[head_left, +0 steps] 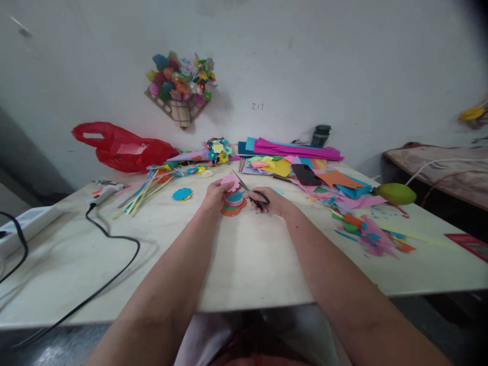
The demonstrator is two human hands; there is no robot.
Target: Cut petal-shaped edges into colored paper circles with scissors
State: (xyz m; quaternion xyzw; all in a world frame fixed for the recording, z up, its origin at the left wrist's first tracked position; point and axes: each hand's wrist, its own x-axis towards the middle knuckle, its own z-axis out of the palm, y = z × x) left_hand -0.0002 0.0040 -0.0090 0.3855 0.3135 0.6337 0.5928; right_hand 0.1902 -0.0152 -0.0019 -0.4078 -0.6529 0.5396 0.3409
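from my remote seat i look down on a pale table [259,274] with both bare hands near its middle. the left hand [218,194] is closed in a narrow pinch on a pink scalloped paper piece [231,182], which sits at the fingertips and sticks out to their right. the right hand [269,199] is closed around the black handles of a pair of scissors [262,195]; the blades run far and left, along the pink piece's right edge. i cannot tell whether they touch the paper or how widely they are parted.

just nearer than the pink piece, between my hands, is a stack of coloured paper rounds [233,209], orange at its near edge; i cannot tell whether the left fingers touch it. to the left of that hand, apart from it, a blue scalloped piece [182,193] lies on the table with a bit of yellow showing under it.

farther left i see thin paper strips [139,195], a glue gun [104,193] with a black cable, and a red plastic bag [127,150]. on the right, a dark phone [306,174] rests on coloured sheets [339,179], with paper scraps [375,236] nearer. a bouquet of craft flowers [181,84] hangs on the wall beyond.
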